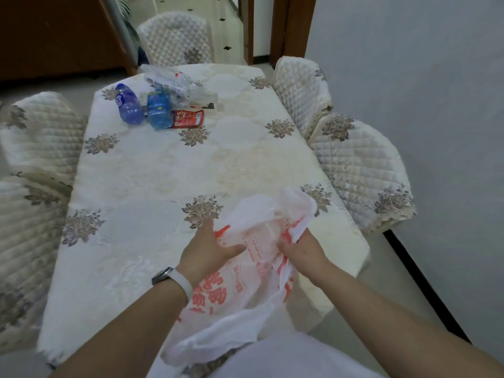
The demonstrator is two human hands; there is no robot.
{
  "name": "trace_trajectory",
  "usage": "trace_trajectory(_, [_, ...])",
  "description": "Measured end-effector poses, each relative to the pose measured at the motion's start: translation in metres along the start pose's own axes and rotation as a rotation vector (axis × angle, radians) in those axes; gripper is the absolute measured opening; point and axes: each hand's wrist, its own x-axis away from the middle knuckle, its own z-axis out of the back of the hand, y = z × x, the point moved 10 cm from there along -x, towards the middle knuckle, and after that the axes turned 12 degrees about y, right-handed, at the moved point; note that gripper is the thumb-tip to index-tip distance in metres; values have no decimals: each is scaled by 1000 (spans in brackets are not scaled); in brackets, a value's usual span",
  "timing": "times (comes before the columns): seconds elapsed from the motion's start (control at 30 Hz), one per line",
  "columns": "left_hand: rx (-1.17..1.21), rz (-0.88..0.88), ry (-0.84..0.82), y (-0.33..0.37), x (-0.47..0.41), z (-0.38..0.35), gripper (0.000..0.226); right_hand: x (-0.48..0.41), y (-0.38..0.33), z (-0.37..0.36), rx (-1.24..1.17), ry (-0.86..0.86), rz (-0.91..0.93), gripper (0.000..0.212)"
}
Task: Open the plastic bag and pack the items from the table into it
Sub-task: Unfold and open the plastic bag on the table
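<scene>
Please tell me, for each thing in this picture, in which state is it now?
plastic bag: crumpled, held over the table's near edge, mouth not yet spread open
left hand: grips the bag
right hand: grips the bag
purple bottle: lying on its side, untouched
blue bottle: lying on its side, untouched
red packet: lying beside the blue bottle
clear wrappers: heaped behind the bottles

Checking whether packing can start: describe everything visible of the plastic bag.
The plastic bag is thin, white, translucent film with orange-red print, crumpled and not yet spread open. It lies over the near edge of the table, its lower end hanging toward the person. The left hand pinches one side, the right hand grips the other.
</scene>
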Motion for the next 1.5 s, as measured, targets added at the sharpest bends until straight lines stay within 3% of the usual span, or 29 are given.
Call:
trace_trajectory(0.1, [-173, -44, 12, 5, -4, -27, 133, -13, 9, -12, 114, -3, -3, 51])
trace_trajectory(0.23, [-304, -13, -13, 9, -12, -63, 140, -27, 34, -23, 231, 23, -13, 70])
trace_trajectory(0.3, [-288, 51, -43, 1, -16, -81, 136, -26, 50, -27, 294, 25, -47, 63])
trace_trajectory(0.37, [-157, 127, -64, -10, -18, -97, 115, -23, 56, -29, 296, 32, -33, 47])
trace_trajectory(0.43, [-16, 125, -84, -12, -20, -105, 69, -23, 61, -30, 227, 38, -37, 35])
trace_trajectory(0.5, [27, 44, -90, -6, -24, -102, 30, -26, 61, -31, 151, 23, -55, 41])
trace_trajectory(0.53, [28, 21, -84, -4, -27, -97, 23, -27, 60, -30, 144, 23, -60, 42])
trace_trajectory(0.63, [17, -5, -57, -1, -33, -71, 24, -28, 53, -20, 170, 9, -70, 29])
trace_trajectory(0.77, [-75, -59, 6, 0, -47, -20, 26, -36, 25, 0, 332, -58, 46, 24])
trace_trajectory(0.9, [-169, -134, 55, 7, -48, 33, 41, -46, 3, 31, 503, -89, 157, 16])
trace_trajectory(1.0, [-317, -153, 150, 7, -43, 58, 17, -50, -4, 49, 545, -71, 189, 16])
trace_trajectory(1.07, [-374, -162, 225, 8, -39, 66, 16, -50, -7, 54, 546, -54, 194, 16])
trace_trajectory(1.13, [-332, -163, 221, 4, -34, 61, 18, -48, -6, 53, 532, -35, 190, 19])
trace_trajectory(1.27, [-255, -128, 173, -12, -24, 47, 51, -41, -6, 42, 373, -27, 164, 45])
trace_trajectory(1.37, [-283, -148, 165, -16, -19, 40, 78, -29, -21, 43, 422, 88, 302, 65])
trace_trajectory(1.5, [-317, -342, 168, 10, -20, 31, 99, 40, -76, 51, 402, 367, 706, 44])
